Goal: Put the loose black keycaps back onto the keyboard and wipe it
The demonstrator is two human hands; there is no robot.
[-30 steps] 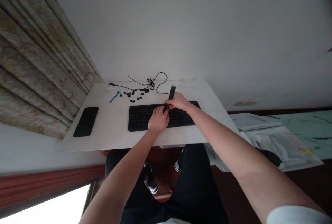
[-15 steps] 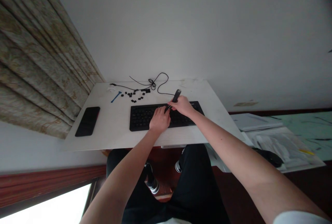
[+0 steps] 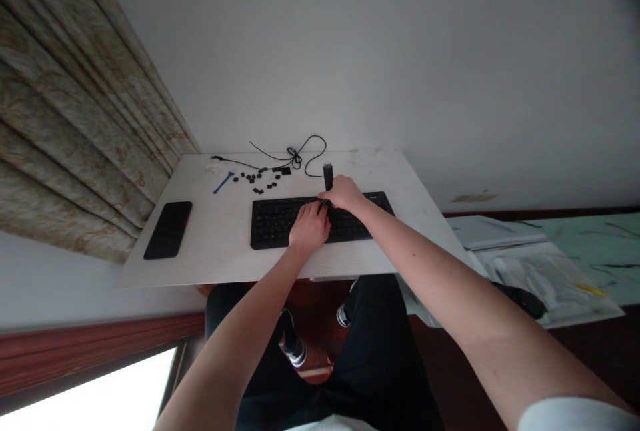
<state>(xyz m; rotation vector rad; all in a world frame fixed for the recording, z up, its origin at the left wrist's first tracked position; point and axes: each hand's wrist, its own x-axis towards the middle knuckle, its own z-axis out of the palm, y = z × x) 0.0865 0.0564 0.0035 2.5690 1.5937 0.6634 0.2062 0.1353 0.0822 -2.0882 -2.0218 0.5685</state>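
A black keyboard [image 3: 273, 221] lies on the white desk [image 3: 215, 244]. My left hand [image 3: 309, 226] rests on its keys near the middle, fingers bent and pressed down. My right hand [image 3: 345, 192] is closed round a slim black tool [image 3: 329, 174] that stands nearly upright, its lower tip at the keys right beside my left fingertips. Several loose black keycaps [image 3: 263, 181] lie scattered behind the keyboard.
A black phone [image 3: 167, 229] lies at the desk's left. A blue tool [image 3: 223, 182] and a tangled black cable [image 3: 295, 158] sit at the back edge. A patterned curtain [image 3: 75, 118] hangs left. A lower table with papers and plastic sleeves [image 3: 540, 271] stands right.
The black tool in my right hand swung from leaning right back to nearly upright. My left hand stayed on the keys.
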